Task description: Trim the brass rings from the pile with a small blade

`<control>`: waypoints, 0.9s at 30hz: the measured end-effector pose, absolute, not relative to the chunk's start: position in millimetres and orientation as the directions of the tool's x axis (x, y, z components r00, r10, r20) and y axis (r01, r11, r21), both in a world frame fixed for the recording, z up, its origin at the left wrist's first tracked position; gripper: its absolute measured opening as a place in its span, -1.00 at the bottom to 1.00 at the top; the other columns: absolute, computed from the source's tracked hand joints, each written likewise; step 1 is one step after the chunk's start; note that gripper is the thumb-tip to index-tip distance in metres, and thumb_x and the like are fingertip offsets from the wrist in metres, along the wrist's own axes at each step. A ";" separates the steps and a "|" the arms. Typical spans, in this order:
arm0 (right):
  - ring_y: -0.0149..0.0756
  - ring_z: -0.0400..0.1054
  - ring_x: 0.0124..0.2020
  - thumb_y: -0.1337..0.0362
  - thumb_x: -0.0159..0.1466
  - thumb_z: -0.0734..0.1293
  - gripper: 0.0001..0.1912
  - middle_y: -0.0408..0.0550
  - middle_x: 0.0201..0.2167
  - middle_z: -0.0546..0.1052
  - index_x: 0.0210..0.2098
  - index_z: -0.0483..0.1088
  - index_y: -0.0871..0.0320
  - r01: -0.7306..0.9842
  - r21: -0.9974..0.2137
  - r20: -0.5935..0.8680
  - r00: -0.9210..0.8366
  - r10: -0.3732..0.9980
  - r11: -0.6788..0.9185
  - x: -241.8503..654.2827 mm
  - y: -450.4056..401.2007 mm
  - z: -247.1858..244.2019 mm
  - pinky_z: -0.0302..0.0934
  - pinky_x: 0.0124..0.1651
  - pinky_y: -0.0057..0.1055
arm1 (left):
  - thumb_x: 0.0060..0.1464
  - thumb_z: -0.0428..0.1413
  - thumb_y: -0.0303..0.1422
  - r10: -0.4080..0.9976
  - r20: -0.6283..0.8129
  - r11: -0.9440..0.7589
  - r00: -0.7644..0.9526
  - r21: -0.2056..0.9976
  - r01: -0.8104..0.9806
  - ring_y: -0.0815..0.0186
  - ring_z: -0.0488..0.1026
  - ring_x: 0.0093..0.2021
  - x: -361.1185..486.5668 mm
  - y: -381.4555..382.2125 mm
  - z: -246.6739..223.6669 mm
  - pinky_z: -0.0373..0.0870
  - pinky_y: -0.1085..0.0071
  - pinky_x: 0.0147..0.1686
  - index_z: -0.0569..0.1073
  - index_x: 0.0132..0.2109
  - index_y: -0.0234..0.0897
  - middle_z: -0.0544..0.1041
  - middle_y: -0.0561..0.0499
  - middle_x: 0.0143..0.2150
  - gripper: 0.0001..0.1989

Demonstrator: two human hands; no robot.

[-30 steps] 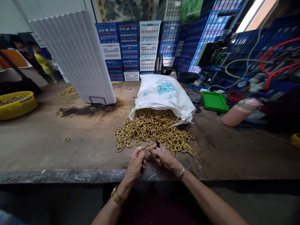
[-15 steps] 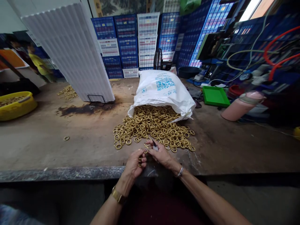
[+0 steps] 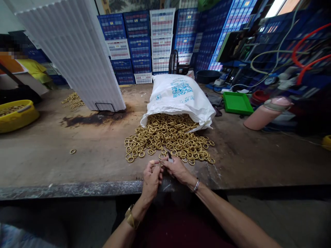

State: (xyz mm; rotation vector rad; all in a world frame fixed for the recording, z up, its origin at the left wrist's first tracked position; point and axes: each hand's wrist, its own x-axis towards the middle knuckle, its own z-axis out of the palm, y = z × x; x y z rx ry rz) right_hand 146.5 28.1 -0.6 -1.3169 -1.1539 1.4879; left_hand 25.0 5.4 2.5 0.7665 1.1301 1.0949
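My left hand (image 3: 152,176) is closed, its thumb and fingertips pinching a brass-coloured ring (image 3: 161,164) that is partly hidden. My right hand (image 3: 178,169) meets it there, its fingertips at the same ring. A small knife-like tool (image 3: 170,157), with a dark pointed end and a paler lower part, sticks up from the right fingers. Just beyond both hands spreads a heap of brass-coloured rings (image 3: 168,137), spilling from the mouth of a white woven sack (image 3: 170,94) printed in blue. One loose ring (image 3: 73,149) lies apart on the left of the worktable (image 3: 98,165).
A tall white corrugated sheet stack (image 3: 74,58) leans in a wire stand. At left are a yellow basin (image 3: 19,120), more rings (image 3: 73,100) and a person's yellow sleeve (image 3: 34,70). A green tray (image 3: 237,102) and pink bottle (image 3: 266,113) stand right; crates (image 3: 139,50) rise behind.
My left hand has turned and risen slightly, its fingers now closing over the ring by my right fingertips. The right hand stays almost in place. The camera view has shifted a little.
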 end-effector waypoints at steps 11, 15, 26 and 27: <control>-0.56 0.02 -0.74 0.15 0.09 0.18 -0.79 -0.26 -0.69 0.26 -0.56 0.20 0.16 0.170 -0.962 -0.221 -0.031 0.975 -0.213 147.1 32.3 -4.1 -0.09 -0.68 -0.58 | -0.17 0.16 -0.17 0.909 -0.352 0.414 0.225 0.834 -0.365 0.58 0.12 -0.69 19.8 5.5 9.3 -0.05 0.64 -0.73 0.30 -0.36 -0.30 0.29 0.16 -0.56 -0.69; -0.47 0.13 -0.60 0.29 0.10 0.14 -0.84 -0.19 -0.65 0.32 -0.56 0.28 0.18 0.512 -0.857 0.016 -0.076 0.997 0.052 152.3 29.4 -1.5 -0.01 -0.52 -0.55 | -0.23 0.20 -0.20 0.893 -0.387 0.449 0.228 0.780 -0.435 0.58 0.12 -0.69 20.2 6.8 11.1 -0.06 0.64 -0.73 0.27 -0.38 -0.30 0.29 0.17 -0.57 -0.67; -0.39 0.23 -0.51 0.41 0.07 0.13 -0.83 -0.07 -0.52 0.44 -0.41 0.34 0.18 0.801 -0.529 0.009 -0.325 0.946 0.280 146.7 18.6 -3.3 -0.04 -0.45 -0.51 | -0.18 0.18 -0.20 0.921 -0.339 0.389 0.190 0.801 -0.454 0.57 0.13 -0.67 18.9 6.8 4.3 -0.03 0.63 -0.73 0.29 -0.37 -0.31 0.31 0.14 -0.56 -0.69; -0.39 0.24 -0.51 0.41 0.08 0.13 -0.82 -0.07 -0.52 0.45 -0.40 0.34 0.18 0.809 -0.517 0.001 -0.326 0.945 0.280 146.2 18.6 -2.8 -0.05 -0.45 -0.51 | -0.18 0.17 -0.20 0.923 -0.339 0.386 0.184 0.806 -0.448 0.57 0.13 -0.67 19.0 6.7 4.1 -0.03 0.63 -0.73 0.29 -0.37 -0.31 0.31 0.14 -0.56 -0.69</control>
